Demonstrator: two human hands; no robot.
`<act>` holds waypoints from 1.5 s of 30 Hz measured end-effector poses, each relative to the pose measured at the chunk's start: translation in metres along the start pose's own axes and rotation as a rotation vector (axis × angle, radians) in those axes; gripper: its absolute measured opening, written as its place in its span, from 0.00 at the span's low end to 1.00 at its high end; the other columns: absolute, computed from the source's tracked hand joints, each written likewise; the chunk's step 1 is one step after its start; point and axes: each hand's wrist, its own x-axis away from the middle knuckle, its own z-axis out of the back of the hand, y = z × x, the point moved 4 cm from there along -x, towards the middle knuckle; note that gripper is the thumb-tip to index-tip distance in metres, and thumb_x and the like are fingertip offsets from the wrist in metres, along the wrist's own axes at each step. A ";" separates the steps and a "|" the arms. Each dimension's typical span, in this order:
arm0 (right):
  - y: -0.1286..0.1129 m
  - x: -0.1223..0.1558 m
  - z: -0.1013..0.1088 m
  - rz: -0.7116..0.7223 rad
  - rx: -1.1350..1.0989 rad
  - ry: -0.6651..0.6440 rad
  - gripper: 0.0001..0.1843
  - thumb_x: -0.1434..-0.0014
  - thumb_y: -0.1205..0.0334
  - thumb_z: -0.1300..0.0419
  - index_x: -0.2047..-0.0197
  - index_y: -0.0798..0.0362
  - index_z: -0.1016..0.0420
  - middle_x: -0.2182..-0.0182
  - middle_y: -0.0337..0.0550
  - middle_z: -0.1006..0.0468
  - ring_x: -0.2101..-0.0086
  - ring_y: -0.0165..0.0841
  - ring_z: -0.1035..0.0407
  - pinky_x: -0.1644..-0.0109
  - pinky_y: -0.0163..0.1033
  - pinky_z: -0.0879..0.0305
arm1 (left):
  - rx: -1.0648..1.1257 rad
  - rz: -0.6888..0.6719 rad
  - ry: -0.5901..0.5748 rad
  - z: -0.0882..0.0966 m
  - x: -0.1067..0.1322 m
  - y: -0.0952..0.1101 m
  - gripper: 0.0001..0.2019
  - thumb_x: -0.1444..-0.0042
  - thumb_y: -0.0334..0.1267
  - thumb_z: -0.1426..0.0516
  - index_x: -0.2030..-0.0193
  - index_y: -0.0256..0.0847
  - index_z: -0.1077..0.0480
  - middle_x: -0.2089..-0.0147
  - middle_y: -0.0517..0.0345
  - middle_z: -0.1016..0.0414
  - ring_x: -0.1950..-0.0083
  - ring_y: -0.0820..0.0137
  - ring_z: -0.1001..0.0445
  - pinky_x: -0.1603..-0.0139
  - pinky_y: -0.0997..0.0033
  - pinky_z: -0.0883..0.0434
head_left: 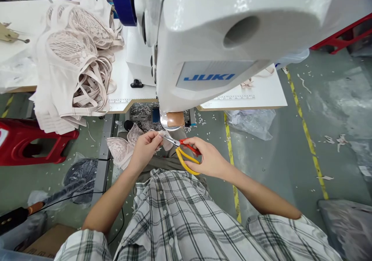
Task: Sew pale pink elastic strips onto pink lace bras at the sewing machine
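In front of the sewing machine (209,40), my left hand (148,146) pinches the edge of a pale pink lace bra (119,149), whose cups hang to the left over my lap. My right hand (207,158) is closed around the red and yellow handles of a pair of scissors (184,154). The scissors' metal blades point left and meet the fabric at my left fingertips. Whether the blades are fully closed is hard to make out. Just above the blades sits the machine's rounded front end with a tan patch (175,119).
A heap of pale bras (75,55) hangs over the front edge of the white table (122,94) at left. A red stool (35,141) stands below it. Fabric scraps lie on the floor, with plastic bags (251,122) at right and yellow-black tape lines (305,125).
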 end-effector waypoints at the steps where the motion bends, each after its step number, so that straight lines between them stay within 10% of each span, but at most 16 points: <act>1: 0.000 -0.002 0.000 -0.009 -0.002 -0.003 0.27 0.47 0.55 0.35 0.44 0.49 0.33 0.54 0.48 0.23 0.63 0.38 0.28 0.60 0.45 0.31 | -0.046 -0.009 0.006 0.000 0.000 0.002 0.16 0.41 0.48 0.41 0.72 0.38 0.30 0.73 0.62 0.32 0.74 0.77 0.40 0.73 0.74 0.43; 17: 0.019 0.020 0.012 -0.146 -0.083 0.029 0.19 0.40 0.52 0.39 0.46 0.46 0.25 0.75 0.35 0.27 0.74 0.31 0.33 0.70 0.36 0.39 | 0.002 -0.049 0.064 0.001 0.002 -0.003 0.17 0.39 0.46 0.42 0.74 0.38 0.34 0.75 0.65 0.38 0.75 0.78 0.45 0.73 0.76 0.46; 24: 0.060 -0.014 0.096 -0.261 0.245 0.315 0.21 0.40 0.47 0.39 0.47 0.48 0.24 0.66 0.44 0.20 0.69 0.38 0.27 0.67 0.41 0.34 | 0.283 0.010 -0.002 -0.008 -0.003 -0.004 0.15 0.43 0.46 0.39 0.72 0.36 0.31 0.76 0.65 0.39 0.76 0.80 0.45 0.76 0.79 0.46; 28: 0.058 -0.048 0.131 -0.089 0.543 0.575 0.23 0.37 0.51 0.42 0.45 0.55 0.26 0.55 0.55 0.21 0.55 0.49 0.27 0.54 0.51 0.32 | 0.270 0.031 -0.058 -0.012 -0.005 0.000 0.17 0.42 0.47 0.39 0.74 0.37 0.34 0.74 0.63 0.34 0.75 0.81 0.41 0.75 0.81 0.41; 31: 0.029 -0.045 0.100 0.122 0.516 0.576 0.23 0.37 0.47 0.42 0.47 0.55 0.26 0.56 0.55 0.21 0.55 0.47 0.27 0.54 0.50 0.30 | 0.254 0.157 -0.193 -0.019 -0.006 0.002 0.14 0.43 0.47 0.41 0.70 0.38 0.32 0.73 0.62 0.32 0.77 0.79 0.39 0.78 0.80 0.38; 36: -0.008 -0.031 0.008 0.552 0.407 0.047 0.14 0.31 0.58 0.50 0.50 0.51 0.25 0.56 0.48 0.19 0.58 0.37 0.25 0.59 0.40 0.30 | -0.013 0.315 -0.562 -0.035 -0.001 0.008 0.12 0.42 0.44 0.46 0.71 0.39 0.31 0.76 0.61 0.32 0.80 0.77 0.38 0.79 0.75 0.34; 42: 0.047 -0.036 0.034 0.004 -0.043 0.395 0.13 0.36 0.50 0.42 0.66 0.51 0.28 0.73 0.40 0.24 0.72 0.32 0.31 0.69 0.36 0.39 | -0.276 -0.227 0.104 -0.020 0.003 -0.023 0.16 0.40 0.48 0.43 0.54 0.38 0.28 0.59 0.49 0.23 0.58 0.64 0.25 0.56 0.63 0.28; 45: 0.059 -0.030 0.025 -0.231 -0.723 0.433 0.19 0.40 0.44 0.39 0.70 0.51 0.34 0.79 0.34 0.31 0.78 0.26 0.39 0.75 0.34 0.42 | 0.007 -0.082 -0.162 -0.050 0.008 -0.067 0.34 0.43 0.60 0.41 0.36 0.40 0.36 0.56 0.47 0.22 0.57 0.61 0.23 0.54 0.59 0.27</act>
